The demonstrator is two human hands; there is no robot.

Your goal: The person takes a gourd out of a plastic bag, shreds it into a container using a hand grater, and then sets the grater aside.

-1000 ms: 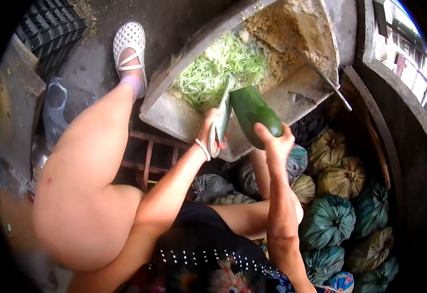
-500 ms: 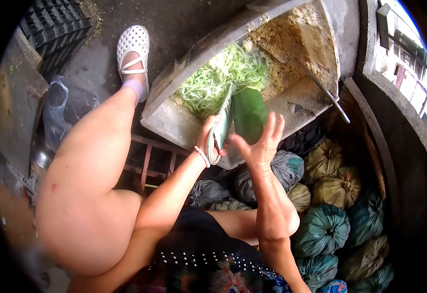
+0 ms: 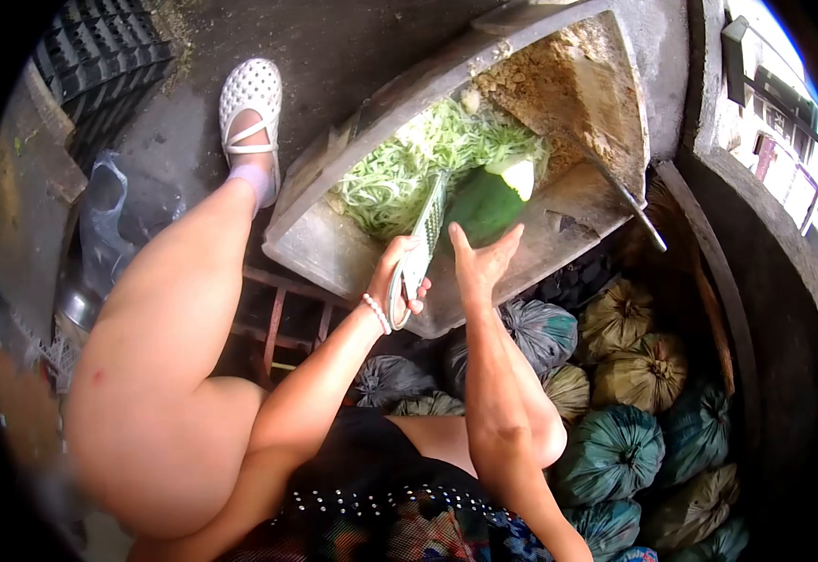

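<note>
My left hand [image 3: 399,272] grips the looped handle of a flat, pale green hand grater [image 3: 429,217], whose perforated blade points up into the trough. Just right of the grater lies a large dark green gourd-like vegetable [image 3: 486,208], with a pale cut face at its upper right end. At its near end is my right hand [image 3: 482,267], thumb spread from the fingers; whether it touches the skin I cannot tell. Beyond the blade, pale green shreds [image 3: 385,178] are heaped in the grey, worn trough [image 3: 310,234].
Brown crumbly meal [image 3: 577,70] fills the trough's far right, with a metal rod [image 3: 629,197] leaning over the rim. Tied bags [image 3: 613,454] crowd the lower right. A black crate [image 3: 100,56] and a clear plastic bag [image 3: 114,220] are at left.
The vegetable has tipped to the right, and its pale cut end now shows. My right hand has shifted left and turned. The grater has moved slightly down and left.
</note>
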